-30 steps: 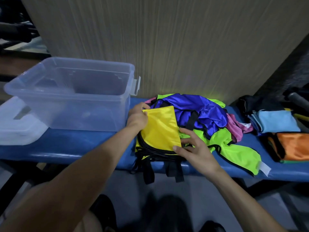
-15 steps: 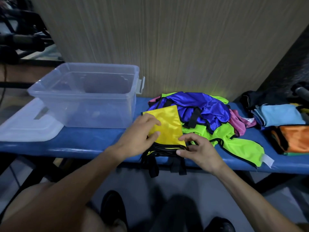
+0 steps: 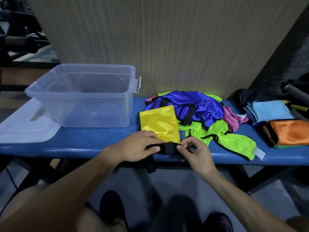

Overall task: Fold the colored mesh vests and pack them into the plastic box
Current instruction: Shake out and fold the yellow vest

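Note:
A folded yellow mesh vest (image 3: 159,121) with black trim lies on the blue bench (image 3: 93,139) in front of me. My left hand (image 3: 138,146) holds its near edge, thumb on the black straps. My right hand (image 3: 194,149) pinches the black trim at the vest's near right corner. One black strap hangs over the bench edge. Behind it sits a loose pile: a purple vest (image 3: 197,106), a lime green vest (image 3: 222,134) and a pink one (image 3: 232,118). The clear plastic box (image 3: 83,96) stands empty to the left.
The box's lid (image 3: 25,128) lies flat at the bench's left end. At the right end are folded light blue (image 3: 269,109) and orange (image 3: 291,129) cloths and a dark item. A ribbed wall panel stands behind. My shoes show on the floor below.
Both hands slid down to the yellow vest's near edge and took hold of its black straps and trim. The view shifted, so the box now sits further right.

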Tool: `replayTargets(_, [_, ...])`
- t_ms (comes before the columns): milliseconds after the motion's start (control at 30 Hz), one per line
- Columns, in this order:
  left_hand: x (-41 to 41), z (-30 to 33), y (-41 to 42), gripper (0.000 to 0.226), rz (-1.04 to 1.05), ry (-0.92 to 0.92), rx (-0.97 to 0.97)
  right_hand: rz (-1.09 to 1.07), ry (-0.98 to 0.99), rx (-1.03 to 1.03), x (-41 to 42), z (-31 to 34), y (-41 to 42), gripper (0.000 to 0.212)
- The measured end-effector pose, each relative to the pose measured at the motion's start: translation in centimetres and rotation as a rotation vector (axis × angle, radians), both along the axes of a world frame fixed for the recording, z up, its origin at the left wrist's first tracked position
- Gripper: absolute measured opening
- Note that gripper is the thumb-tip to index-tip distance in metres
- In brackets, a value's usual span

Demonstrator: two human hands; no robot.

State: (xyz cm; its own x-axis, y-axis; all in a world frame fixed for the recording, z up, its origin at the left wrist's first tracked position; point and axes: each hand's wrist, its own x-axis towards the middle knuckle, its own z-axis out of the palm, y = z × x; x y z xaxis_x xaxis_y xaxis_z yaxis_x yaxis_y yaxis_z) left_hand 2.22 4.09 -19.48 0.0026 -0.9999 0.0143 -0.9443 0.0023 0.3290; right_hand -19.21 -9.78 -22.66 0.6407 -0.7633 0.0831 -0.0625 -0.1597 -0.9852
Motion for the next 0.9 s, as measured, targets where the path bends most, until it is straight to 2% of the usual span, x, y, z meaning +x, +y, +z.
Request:
replayTargets(133, [0.0,-0.1,-0.1,0.043,-0.001,-0.046,0.017,-0.134,-0.096,0.039,-0.2,-1.2,2.1,0.014])
replayTargets(233, [-0.3,0.1,0.1,0.054,-0.014,-0.073,0.036,-0.224,-0.098,0.010,0.2,-2.0,2.7,0.015])
replayTargets(300, [-0.3,0.3,0.4,0.070,-0.032,-0.060,0.079,-0.247,-0.106,0.030,0.6,-2.0,2.9,0.015])
replayTargets(400, [0.5,0.2,1.2,0.109,-0.078,-0.003,0.188,-0.258,-0.146,0.173,1.2,-1.4,3.2,0.012])
replayTargets(467, [0.8,0.0,1.5,0.122,-0.090,0.014,0.220,-0.268,-0.138,0.222,1.3,-1.1,3.0,0.012])
replayTargets(567, [0.5,-0.8,1.8,0.106,-0.069,-0.085,0.097,-0.249,-0.145,0.303,1.4,-0.8,2.6,0.009])
replayTargets(633, [0.5,-1.1,2.1,0.094,-0.048,-0.064,0.010,-0.209,-0.134,0.340,1.3,-0.5,2.4,0.009])
replayTargets(733, [0.8,-1.2,2.5,0.085,-0.041,-0.007,0.013,-0.130,-0.074,0.223,0.2,-0.7,1.9,0.017])
replayTargets(900, [0.6,-0.9,2.6,0.081,-0.013,0.031,0.018,0.065,0.101,-0.155,-1.6,-1.7,2.8,0.082])
